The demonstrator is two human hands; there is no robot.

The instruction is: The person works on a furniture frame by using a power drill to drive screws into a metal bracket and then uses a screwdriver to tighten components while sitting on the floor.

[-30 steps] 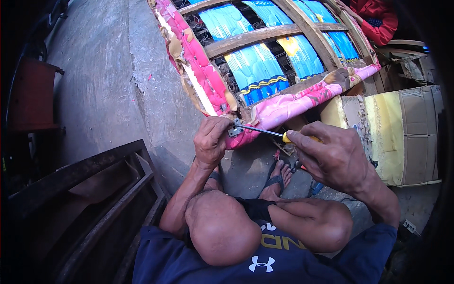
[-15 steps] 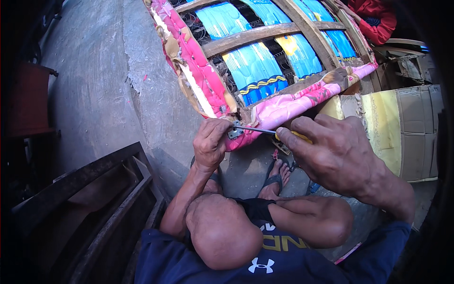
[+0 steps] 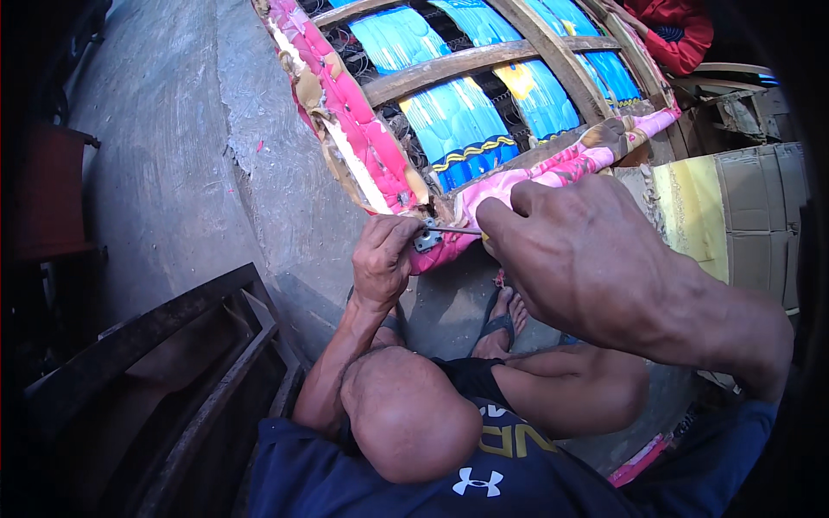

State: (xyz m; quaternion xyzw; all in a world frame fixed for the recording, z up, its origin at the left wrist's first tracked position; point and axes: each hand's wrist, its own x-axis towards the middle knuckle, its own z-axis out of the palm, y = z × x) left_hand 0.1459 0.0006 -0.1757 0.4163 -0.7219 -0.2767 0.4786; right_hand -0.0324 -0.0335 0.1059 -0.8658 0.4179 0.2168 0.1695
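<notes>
In my closed right hand (image 3: 587,255) is a screwdriver (image 3: 458,230); its thin metal shaft points left, while my fingers hide most of the yellow handle. The shaft's tip meets a small grey metal plate (image 3: 426,240) with holes, set against the pink padded corner of an upholstered wooden frame (image 3: 458,73). My left hand (image 3: 380,259) pinches the plate's left side at that corner, with the fingertips partly hidden. Pink quilted fabric (image 3: 376,142) covers the frame's left edge, and its torn border shows white and brown stuffing. Blue patterned fabric (image 3: 458,121) and dark springs lie between the wooden slats.
A dark slatted wooden piece (image 3: 199,345) stands at my lower left. Flattened cardboard (image 3: 764,220) and yellow foam (image 3: 695,211) lie to the right. Another person's red sleeve (image 3: 678,43) is at the far right of the frame. My sandalled foot (image 3: 505,324) rests below the corner.
My right hand has turned and shifted slightly up and left, now covering more of the screwdriver. My left hand stays at the plate.
</notes>
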